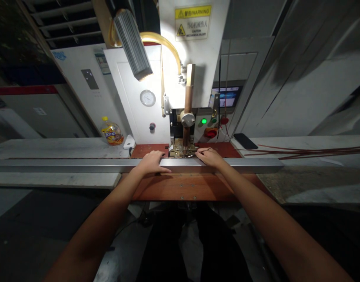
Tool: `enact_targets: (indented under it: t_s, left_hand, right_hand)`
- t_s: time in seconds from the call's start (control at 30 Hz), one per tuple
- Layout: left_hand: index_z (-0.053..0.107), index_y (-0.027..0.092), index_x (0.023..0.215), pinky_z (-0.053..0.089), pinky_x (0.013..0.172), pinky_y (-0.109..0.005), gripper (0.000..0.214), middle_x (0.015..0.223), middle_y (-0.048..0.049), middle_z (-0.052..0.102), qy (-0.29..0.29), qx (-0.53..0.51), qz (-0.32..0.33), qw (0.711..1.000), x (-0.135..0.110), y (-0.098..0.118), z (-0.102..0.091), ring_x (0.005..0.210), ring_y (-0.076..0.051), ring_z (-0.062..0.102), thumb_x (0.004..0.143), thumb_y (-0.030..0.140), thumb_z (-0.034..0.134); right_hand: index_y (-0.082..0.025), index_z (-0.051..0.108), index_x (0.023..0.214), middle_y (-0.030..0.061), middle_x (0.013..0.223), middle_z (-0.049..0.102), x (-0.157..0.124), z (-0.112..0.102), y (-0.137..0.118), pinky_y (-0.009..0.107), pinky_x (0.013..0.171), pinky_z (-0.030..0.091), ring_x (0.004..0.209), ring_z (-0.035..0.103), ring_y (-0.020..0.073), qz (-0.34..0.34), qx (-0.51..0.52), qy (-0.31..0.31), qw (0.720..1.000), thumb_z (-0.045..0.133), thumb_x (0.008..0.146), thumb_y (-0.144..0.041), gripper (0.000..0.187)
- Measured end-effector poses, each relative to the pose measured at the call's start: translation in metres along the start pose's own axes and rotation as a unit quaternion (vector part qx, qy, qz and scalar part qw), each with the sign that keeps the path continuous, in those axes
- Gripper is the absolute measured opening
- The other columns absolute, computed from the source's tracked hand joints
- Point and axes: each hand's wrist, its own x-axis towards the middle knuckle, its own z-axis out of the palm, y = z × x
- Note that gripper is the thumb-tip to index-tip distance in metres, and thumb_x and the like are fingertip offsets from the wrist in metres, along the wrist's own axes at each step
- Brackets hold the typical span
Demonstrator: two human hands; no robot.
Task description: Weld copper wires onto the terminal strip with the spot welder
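A long, silver-grey metal bar lies lengthwise across the reddish-brown tabletop, in front of the upright, copper-coloured rod of a white machine. We see the left hand resting on the bar, thumb and fingers apart. The right hand reaches over it to the brass-coloured metal fixture beneath the rod, fingers drawn close; we cannot tell whether they clamp anything. We judge a crushed fingertip possible, should the rod descend there; a light left-hand hold could let the bar slip askew.
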Motion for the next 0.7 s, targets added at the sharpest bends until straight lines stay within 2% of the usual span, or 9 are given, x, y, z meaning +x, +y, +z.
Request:
enact_targets:
  t_s: [0.17,0.47,0.7]
  left_hand:
    - [0.059,0.020,0.132,0.045,0.099,-0.042,0.094,0.133,-0.0162,0.065,0.006,0.027,-0.017,0.999,-0.004,-0.005,-0.003,0.120,-0.036,0.059,0.065,0.086,0.064]
    - [0.058,0.022,0.135,0.043,0.101,-0.042,0.101,0.137,-0.0152,0.063,-0.010,0.054,-0.048,0.997,-0.010,-0.026,0.001,0.125,-0.036,0.056,0.060,0.090,0.063]
    - [0.058,0.022,0.137,0.044,0.101,-0.044,0.103,0.139,-0.0148,0.063,-0.010,0.050,-0.042,0.998,-0.012,-0.028,0.005,0.125,-0.037,0.057,0.060,0.091,0.061]
  right_hand:
    - [-0.025,0.075,0.079,0.0051,0.095,0.079,0.000,0.000,-0.001,0.027,0.079,0.044,0.088,0.068,0.0215,0.003,-0.001,0.008,1.000,0.047,0.094,-0.032,0.032]
    - [-0.024,0.073,0.080,0.0042,0.093,0.078,-0.001,-0.003,-0.005,0.026,0.075,0.042,0.085,0.067,0.0201,0.016,-0.013,-0.010,1.000,0.045,0.095,-0.033,0.033]
    - [-0.023,0.073,0.085,0.0055,0.098,0.078,-0.003,-0.007,-0.009,0.025,0.079,0.042,0.089,0.067,0.0194,0.022,-0.020,-0.026,0.999,0.041,0.097,-0.035,0.036]
